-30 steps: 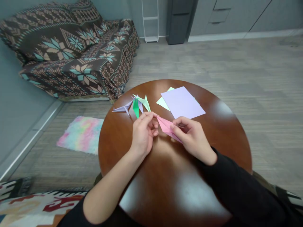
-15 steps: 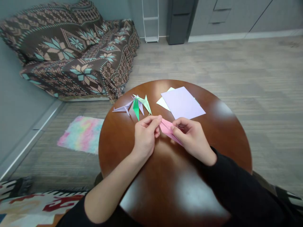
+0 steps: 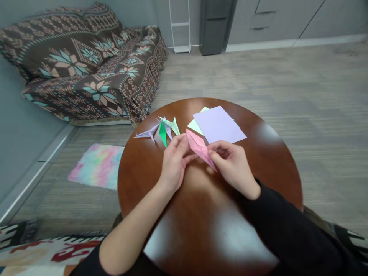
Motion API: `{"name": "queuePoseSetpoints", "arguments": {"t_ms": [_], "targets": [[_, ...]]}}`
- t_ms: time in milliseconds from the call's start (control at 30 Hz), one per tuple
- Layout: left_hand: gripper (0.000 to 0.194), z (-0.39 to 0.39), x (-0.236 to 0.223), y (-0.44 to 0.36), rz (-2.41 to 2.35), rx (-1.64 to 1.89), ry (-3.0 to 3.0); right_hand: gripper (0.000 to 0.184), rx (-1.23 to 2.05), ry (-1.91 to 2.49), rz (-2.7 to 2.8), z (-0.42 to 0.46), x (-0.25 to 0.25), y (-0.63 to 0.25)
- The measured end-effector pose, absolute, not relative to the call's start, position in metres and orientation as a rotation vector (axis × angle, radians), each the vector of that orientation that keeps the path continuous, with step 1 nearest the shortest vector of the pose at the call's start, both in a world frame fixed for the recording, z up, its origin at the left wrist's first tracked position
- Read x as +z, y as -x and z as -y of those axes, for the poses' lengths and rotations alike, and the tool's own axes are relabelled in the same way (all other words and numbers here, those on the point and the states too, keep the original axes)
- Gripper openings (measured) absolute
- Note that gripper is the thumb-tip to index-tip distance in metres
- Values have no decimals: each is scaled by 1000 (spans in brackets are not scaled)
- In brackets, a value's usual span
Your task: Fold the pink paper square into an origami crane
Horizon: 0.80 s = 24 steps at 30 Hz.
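A pink sheet of origami paper (image 3: pixel 198 146), folded into a long narrow diamond, is held slantwise above the table. My right hand (image 3: pixel 232 163) pinches its right edge between thumb and fingers. On the other side, my left hand (image 3: pixel 174 163) has its fingers and thumb apart around the paper's left edge; whether the fingertips touch it I cannot tell. Beyond my left hand lie several folded paper figures: a purple one (image 3: pixel 147 133), a green one (image 3: pixel 162 133) and a pale green one (image 3: pixel 174 125) among them.
Flat purple paper (image 3: pixel 220 124) lies over pale green paper (image 3: pixel 195 126) at the back of the round brown table (image 3: pixel 198 230). A patterned sofa (image 3: pixel 97 80) stands far left, with a fluffy multicoloured mat (image 3: pixel 96 165) on the floor nearby.
The pink paper has turned, its upper tip now pointing further up and left. My left hand has loosened its pinch and spread its fingers; my right hand keeps its hold.
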State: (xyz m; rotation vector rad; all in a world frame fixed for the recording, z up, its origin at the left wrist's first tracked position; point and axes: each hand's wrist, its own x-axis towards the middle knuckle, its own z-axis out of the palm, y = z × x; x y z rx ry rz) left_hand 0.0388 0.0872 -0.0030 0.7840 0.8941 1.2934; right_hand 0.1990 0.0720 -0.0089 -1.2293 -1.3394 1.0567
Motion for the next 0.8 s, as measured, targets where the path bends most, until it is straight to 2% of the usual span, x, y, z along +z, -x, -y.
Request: {"name": "queuePoseSetpoints", "arguments": {"t_ms": [67,167,233,300,333,367,433,500,567,633,800], "targets": [[38,-86,-3,-40,-872,1164,-820,7,997,1238,1361,-72,-10,-199],[38,-86,-3,-39,-867,1151,-816,10,974,1182,1402,-72,-11,-200],[46,-86,-1,-37,-871,1139,-762,26,900,1110,1398,-73,-11,-202],[62,-86,5,-33,-850,1044,-677,47,797,1079,1471,-76,-10,-206],[68,-87,9,-31,-820,973,-631,51,792,1052,1520,-77,-10,-208],[71,-87,12,-29,-777,897,-585,45,812,1013,1566,-77,-9,-209],[66,-88,16,-27,-696,788,-515,19,877,927,1607,-78,-7,-211],[49,-89,14,-25,-683,744,-514,8,931,935,1558,-78,-5,-210],[36,-89,10,-26,-747,772,-601,6,966,1008,1458,-77,-4,-210],[29,-88,5,-28,-796,945,-735,6,1026,1057,1347,-78,-4,-209],[26,-84,-2,-36,-761,1057,-931,19,1177,1112,1248,-78,-3,-208]]}}
